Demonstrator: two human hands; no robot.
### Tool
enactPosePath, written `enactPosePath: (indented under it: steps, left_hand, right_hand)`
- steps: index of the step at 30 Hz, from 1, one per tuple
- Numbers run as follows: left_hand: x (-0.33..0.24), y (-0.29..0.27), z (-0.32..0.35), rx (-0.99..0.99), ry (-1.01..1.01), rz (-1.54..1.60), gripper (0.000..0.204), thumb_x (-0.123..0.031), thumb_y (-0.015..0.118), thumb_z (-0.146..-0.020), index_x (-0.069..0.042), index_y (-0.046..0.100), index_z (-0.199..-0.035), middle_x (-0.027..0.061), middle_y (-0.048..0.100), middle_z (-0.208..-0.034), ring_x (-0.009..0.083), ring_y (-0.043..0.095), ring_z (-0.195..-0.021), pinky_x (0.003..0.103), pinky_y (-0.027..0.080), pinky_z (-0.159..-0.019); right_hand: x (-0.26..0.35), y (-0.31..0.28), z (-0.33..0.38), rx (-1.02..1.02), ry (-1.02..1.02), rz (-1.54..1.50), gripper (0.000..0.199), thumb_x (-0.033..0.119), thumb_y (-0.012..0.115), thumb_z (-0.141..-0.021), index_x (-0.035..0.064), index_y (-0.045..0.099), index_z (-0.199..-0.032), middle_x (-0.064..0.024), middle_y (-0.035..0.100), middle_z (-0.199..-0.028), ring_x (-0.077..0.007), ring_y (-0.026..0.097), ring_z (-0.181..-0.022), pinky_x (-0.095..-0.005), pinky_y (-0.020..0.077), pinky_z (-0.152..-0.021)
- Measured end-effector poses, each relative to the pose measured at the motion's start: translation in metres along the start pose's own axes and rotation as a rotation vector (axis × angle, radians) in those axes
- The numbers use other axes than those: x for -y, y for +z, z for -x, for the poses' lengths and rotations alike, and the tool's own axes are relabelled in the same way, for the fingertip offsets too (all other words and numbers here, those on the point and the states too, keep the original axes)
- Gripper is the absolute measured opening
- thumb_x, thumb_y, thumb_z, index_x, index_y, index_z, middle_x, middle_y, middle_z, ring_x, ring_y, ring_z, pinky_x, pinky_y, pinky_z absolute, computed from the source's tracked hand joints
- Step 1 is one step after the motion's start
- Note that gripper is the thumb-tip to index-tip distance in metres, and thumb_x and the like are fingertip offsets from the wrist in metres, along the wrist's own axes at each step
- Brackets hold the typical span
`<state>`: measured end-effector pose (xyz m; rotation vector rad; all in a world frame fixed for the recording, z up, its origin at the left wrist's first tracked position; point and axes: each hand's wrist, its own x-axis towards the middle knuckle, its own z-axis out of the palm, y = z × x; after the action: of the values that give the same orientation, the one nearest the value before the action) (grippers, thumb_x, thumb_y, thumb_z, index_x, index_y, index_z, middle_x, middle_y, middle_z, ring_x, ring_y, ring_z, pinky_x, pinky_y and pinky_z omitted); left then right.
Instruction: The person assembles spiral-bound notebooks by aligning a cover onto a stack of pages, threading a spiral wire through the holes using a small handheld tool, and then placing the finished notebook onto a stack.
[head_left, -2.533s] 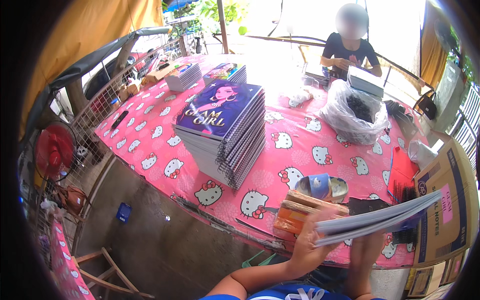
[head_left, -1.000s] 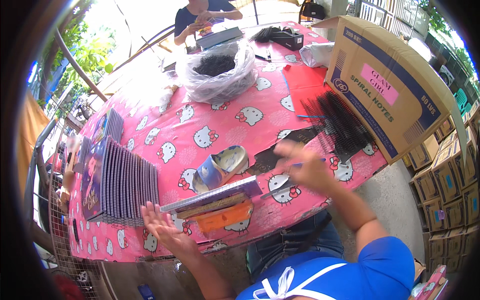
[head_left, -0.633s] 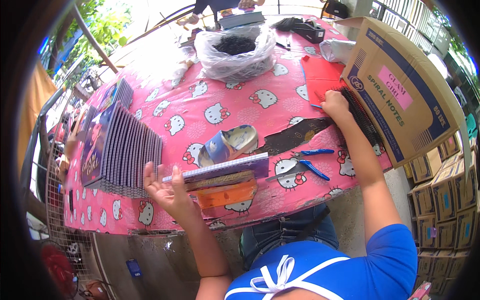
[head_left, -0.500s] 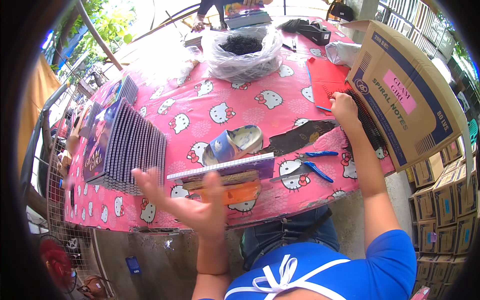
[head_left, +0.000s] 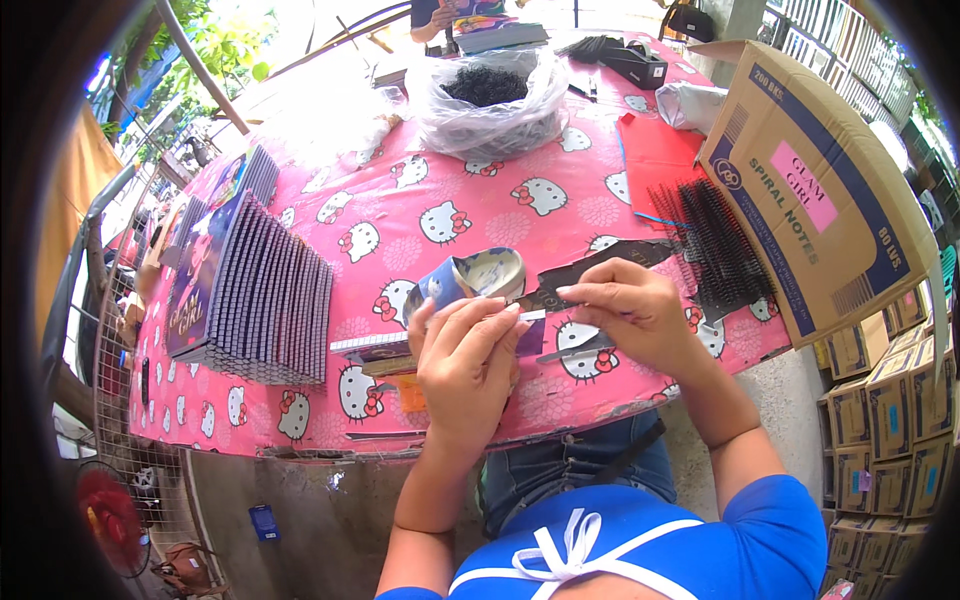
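**Fingers of both hands meet over a notebook at the desk edge**

Fingers of the left hand [head_left: 468,362] lie flat and close together on top of a small notebook [head_left: 372,348], pressing it against the pink patterned desk [head_left: 470,215]. The right hand [head_left: 628,308] pinches a thin black binding strip [head_left: 590,272] between thumb and forefinger, narrow, right at the notebook's right end. The strip runs from that pinch up and right toward a bundle of black binding combs [head_left: 712,240] lying beside a large cardboard box [head_left: 825,195].

To do this well, the left palm should probably keep the pages squared and still while the right hand feeds the strip in line with the punched edge, without twisting it; whether holes are lined up cannot be told, since the hands cover them.

A roll of tape [head_left: 487,274] sits just behind the left fingertips. A tall stack of finished notebooks [head_left: 262,290] stands to the left, and a clear bag of dark pieces [head_left: 490,100] farther back.
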<state>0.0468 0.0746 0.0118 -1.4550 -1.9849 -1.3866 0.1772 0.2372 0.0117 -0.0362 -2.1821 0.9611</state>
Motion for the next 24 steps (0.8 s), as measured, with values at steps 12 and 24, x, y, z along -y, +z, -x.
enactPosePath:
  steps: [12, 24]
  left_hand:
    - [-0.004, -0.003, 0.001, -0.019, -0.030, -0.019, 0.014, -0.014, 0.078, -0.072, -0.008, 0.073, -0.084, 0.0015, 0.069, -0.083, 0.0138, 0.061, -0.077, 0.036, 0.033, -0.095]
    - [-0.041, -0.052, -0.041, 0.090, 0.027, 0.891, 0.022, -0.009, 0.077, -0.074, -0.001, 0.069, -0.093, 0.0107, 0.069, -0.090, 0.0239, 0.063, -0.086, 0.040, 0.042, -0.087]
  right_hand:
    - [0.003, 0.003, -0.016, 0.235, 0.242, -0.195, 0.013, 0.004, 0.065, -0.083, 0.0011, 0.067, -0.096, -0.0088, 0.069, -0.078, -0.0132, 0.066, -0.071, -0.0269, 0.0520, -0.064]
    - [0.031, 0.012, -0.016, 0.091, 0.124, 0.015, 0.020, 0.001, 0.066, -0.079, -0.0003, 0.065, -0.099, -0.0111, 0.062, -0.081, -0.0187, 0.061, -0.069, -0.0297, 0.0474, -0.061]
